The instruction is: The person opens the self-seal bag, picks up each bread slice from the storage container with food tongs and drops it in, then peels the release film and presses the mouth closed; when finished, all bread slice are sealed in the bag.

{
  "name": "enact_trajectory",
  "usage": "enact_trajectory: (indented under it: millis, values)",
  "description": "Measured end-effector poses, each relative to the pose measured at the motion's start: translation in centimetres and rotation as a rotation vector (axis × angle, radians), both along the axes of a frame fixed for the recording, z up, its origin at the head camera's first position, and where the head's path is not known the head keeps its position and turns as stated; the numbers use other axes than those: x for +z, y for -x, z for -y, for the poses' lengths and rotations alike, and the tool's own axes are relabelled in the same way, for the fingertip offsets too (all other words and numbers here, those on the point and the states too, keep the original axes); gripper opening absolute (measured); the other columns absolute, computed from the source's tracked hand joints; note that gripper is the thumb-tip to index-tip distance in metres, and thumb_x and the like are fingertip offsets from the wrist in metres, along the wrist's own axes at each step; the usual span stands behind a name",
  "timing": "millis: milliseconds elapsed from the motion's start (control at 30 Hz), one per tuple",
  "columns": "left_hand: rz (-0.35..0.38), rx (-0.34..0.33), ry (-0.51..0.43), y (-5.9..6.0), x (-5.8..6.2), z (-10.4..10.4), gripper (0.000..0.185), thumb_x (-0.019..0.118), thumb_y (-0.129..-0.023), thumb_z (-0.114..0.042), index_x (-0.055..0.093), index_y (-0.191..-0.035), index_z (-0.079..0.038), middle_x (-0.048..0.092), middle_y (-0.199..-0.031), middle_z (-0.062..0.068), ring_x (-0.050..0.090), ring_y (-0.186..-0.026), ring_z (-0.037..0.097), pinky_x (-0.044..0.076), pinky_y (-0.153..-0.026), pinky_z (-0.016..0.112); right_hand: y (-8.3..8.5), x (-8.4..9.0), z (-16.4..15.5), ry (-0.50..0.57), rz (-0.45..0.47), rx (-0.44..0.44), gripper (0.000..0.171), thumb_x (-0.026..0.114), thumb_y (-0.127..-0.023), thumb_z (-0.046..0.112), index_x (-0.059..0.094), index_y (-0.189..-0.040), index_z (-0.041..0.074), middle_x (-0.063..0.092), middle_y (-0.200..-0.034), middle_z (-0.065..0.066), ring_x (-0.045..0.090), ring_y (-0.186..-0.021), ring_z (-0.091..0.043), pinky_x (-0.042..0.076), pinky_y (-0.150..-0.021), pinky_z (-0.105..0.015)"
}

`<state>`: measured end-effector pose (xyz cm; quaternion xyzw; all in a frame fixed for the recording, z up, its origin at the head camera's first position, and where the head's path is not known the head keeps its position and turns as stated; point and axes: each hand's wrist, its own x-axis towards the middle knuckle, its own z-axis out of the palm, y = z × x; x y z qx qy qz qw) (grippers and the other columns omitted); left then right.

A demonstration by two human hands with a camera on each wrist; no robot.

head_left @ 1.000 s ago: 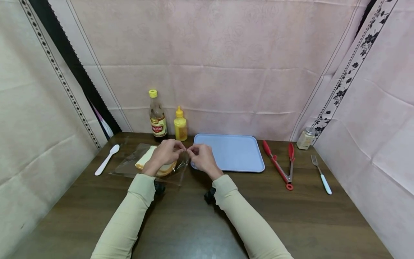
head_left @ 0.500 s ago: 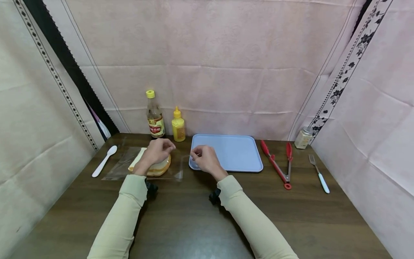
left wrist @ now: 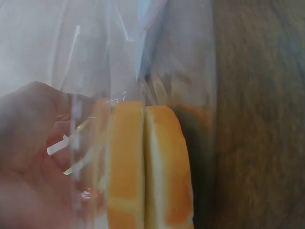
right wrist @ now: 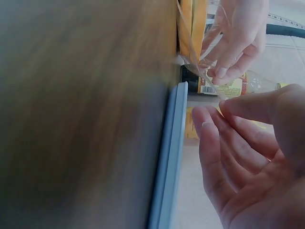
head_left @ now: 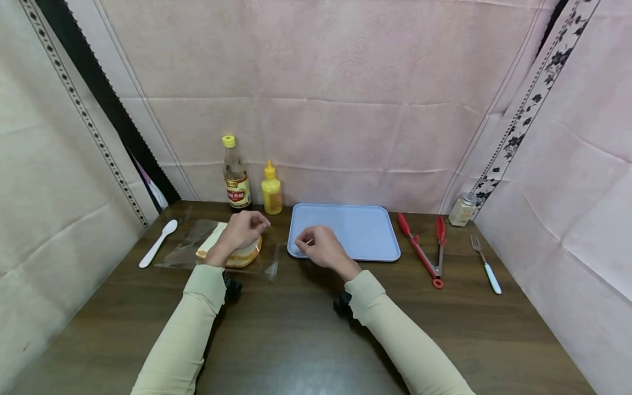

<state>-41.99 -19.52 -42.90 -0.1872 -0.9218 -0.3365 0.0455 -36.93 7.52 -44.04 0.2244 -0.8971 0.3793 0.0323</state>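
Slices of bread [head_left: 245, 255] lie inside a clear plastic bag [head_left: 185, 249] on the left part of the table. My left hand [head_left: 242, 233] is above the bread, fingertips pinching the bag's film; the left wrist view shows two crusts [left wrist: 126, 157] through the plastic beside the hand. My right hand [head_left: 323, 247] hovers over the near left corner of the blue tray [head_left: 365, 241]. Its thumb and forefinger pinch a thin clear plastic strip [right wrist: 209, 81], which stretches towards the bag in the right wrist view. Whether the strip is still joined to the bag I cannot tell.
Behind the bag stand a sauce bottle [head_left: 237, 184] with a yellow cap and a yellow squeeze bottle [head_left: 272, 192]. A white spoon [head_left: 158, 244] lies far left. To the right are red tongs [head_left: 424, 255], a fork [head_left: 486, 266] and a glass shaker jar [head_left: 462, 210].
My hands were together at the bag's right edge and have drawn apart. The right hand has moved right to the tray's corner with the strip; the left has shifted slightly left.
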Motion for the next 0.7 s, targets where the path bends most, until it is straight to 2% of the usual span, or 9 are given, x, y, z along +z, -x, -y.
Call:
enact_trajectory:
  millis: [133, 300, 467, 700]
  values:
    - [-0.006, 0.005, -0.002, 0.1, -0.3, 0.1, 0.021, 0.066, -0.107, -0.018, 0.08, -0.117, -0.007, 0.082, -0.113, 0.011, 0.075, -0.109, 0.029, 0.059, -0.097, 0.052, -0.5, -0.1, -1.1, -0.038, -0.003, 0.042, 0.018, 0.069, -0.107, 0.019, 0.083, -0.109, 0.009, 0.082, -0.103, -0.001, 0.076, -0.085, -0.012, 0.063, -0.082, -0.036]
    - [-0.004, 0.005, -0.005, 0.1, -0.5, 0.1, 0.021, 0.066, -0.108, -0.018, 0.08, -0.118, -0.008, 0.082, -0.113, 0.01, 0.076, -0.111, 0.03, 0.058, -0.1, 0.053, -1.0, -0.1, -2.5, -0.061, 0.041, 0.06, 0.016, 0.069, -0.107, 0.02, 0.083, -0.106, 0.01, 0.081, -0.097, 0.0, 0.072, -0.078, -0.006, 0.062, -0.081, -0.034]
    - [-0.004, 0.005, -0.005, 0.1, -0.5, -0.1, 0.021, 0.067, -0.108, -0.019, 0.08, -0.119, -0.008, 0.083, -0.112, 0.009, 0.076, -0.109, 0.029, 0.058, -0.099, 0.053, -1.8, 0.4, -3.6, -0.088, 0.056, 0.098, 0.017, 0.069, -0.107, 0.018, 0.083, -0.104, 0.008, 0.08, -0.089, -0.001, 0.071, -0.075, -0.01, 0.059, -0.075, -0.032]
    - [-0.005, -0.003, 0.015, 0.2, -0.7, -0.1, 0.022, 0.067, -0.108, -0.021, 0.08, -0.119, -0.007, 0.082, -0.108, 0.01, 0.075, -0.102, 0.028, 0.058, -0.094, 0.05, -2.9, 0.6, -5.2, -0.155, 0.034, 0.136, 0.016, 0.07, -0.106, 0.018, 0.083, -0.099, 0.011, 0.076, -0.084, 0.007, 0.066, -0.078, -0.009, 0.056, -0.076, -0.029]
